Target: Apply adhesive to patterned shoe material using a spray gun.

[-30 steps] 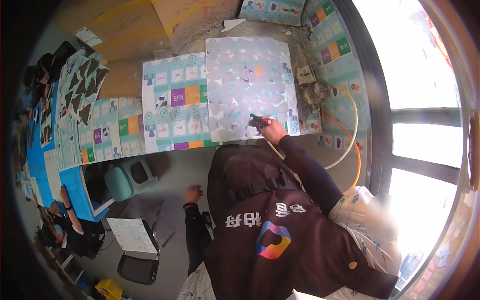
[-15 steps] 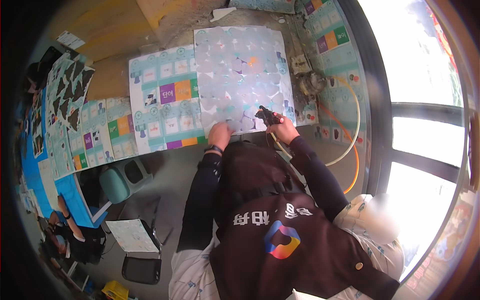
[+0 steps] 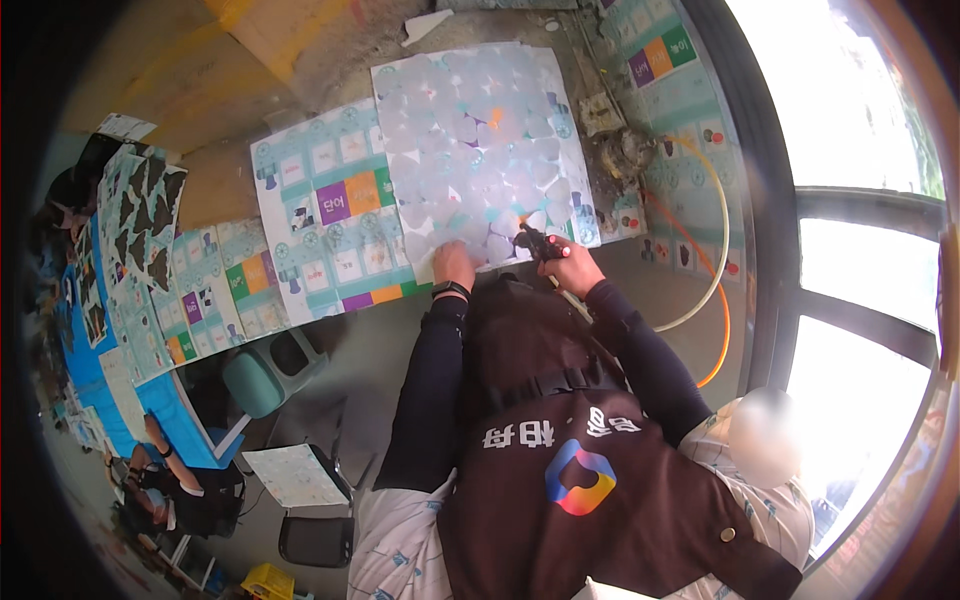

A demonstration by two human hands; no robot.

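My right hand (image 3: 573,266) is closed round a dark spray gun (image 3: 537,241) with red parts, held over the near right of a sheet. A pale hose (image 3: 572,300) runs down from the gun. The sheet is a white board (image 3: 384,92) covered with rows of pale, translucent round pieces (image 3: 450,150). Just beyond the gun's front shows a small whitish piece (image 3: 536,219). At the board's near edge rests my left hand (image 3: 455,264), fingers curled together among the pale pieces; what they pinch is hidden.
Printed sheets (image 3: 330,160) lie under and left of the board. A metal fitting (image 3: 628,155) with yellow and orange hoses (image 3: 715,300) sits at the right, near the window frame (image 3: 775,250). A green chair (image 3: 255,380) stands lower left, with another person's arm (image 3: 170,450) beyond.
The view has shifted slightly, carrying the scene with it. My left hand's fingers have drawn in at the board's near edge. A whitish piece now shows beyond the spray gun, which stays in my right hand.
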